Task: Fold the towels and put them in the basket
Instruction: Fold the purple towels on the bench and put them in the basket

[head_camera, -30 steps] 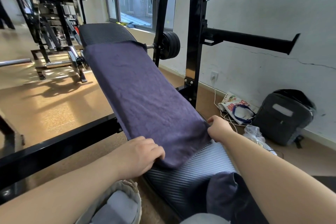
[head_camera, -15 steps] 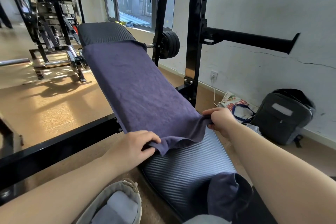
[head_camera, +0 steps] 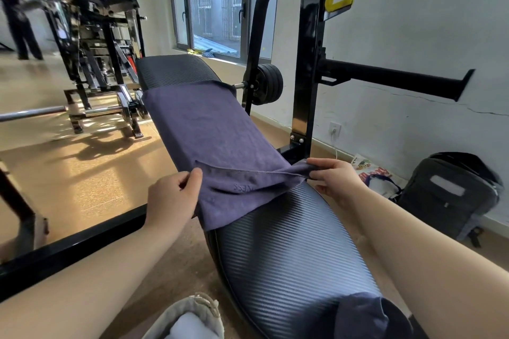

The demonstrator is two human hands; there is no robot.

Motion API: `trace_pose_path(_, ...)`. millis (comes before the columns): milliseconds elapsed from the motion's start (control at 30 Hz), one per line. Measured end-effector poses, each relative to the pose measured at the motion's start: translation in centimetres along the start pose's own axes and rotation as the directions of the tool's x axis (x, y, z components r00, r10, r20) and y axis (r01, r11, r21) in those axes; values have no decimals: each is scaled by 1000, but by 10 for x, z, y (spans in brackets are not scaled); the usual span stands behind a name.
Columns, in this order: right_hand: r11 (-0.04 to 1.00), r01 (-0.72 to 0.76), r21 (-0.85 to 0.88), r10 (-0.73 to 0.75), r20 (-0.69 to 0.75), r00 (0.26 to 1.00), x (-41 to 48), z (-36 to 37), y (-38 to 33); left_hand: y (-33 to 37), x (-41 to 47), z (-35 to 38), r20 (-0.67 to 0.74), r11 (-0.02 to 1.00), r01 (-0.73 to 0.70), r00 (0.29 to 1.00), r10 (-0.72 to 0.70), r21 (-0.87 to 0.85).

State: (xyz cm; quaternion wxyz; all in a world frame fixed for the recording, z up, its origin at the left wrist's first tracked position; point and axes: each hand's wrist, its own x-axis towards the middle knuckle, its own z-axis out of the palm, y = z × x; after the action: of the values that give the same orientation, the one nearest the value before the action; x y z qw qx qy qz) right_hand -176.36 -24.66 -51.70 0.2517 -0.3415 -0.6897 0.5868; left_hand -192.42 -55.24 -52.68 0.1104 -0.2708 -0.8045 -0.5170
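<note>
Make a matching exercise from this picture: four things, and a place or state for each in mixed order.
Things:
1 towel
2 basket
3 backpack
4 right hand

Places or states:
A on the floor against the wall
B laid along the bench
C pinching the towel's near corner
D at the view's bottom edge, left of the bench

Pairs: 1-B, 2-D, 3-A, 4-C

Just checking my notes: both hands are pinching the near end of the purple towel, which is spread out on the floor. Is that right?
Not quite. The purple towel is spread along the black bench pad, not on the floor, as the head view shows. The left hand and right hand do pinch its near end.
</note>
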Motion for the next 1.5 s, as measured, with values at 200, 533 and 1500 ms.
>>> trace_pose_path(200,996,23,-91,-17,64,998,8,17,-12,-12,24,-17,-69,998,33,997,-29,57)
trace_pose_path(533,974,176,-141,-174,22,984,27,45,-27,-33,51,-19,-67,974,144,985,-158,-173)
trace_pose_path(1500,886,400,-234,-440,-150,886,184,171,-132,-69,219,-45,-188,945,85,971,-150,-317)
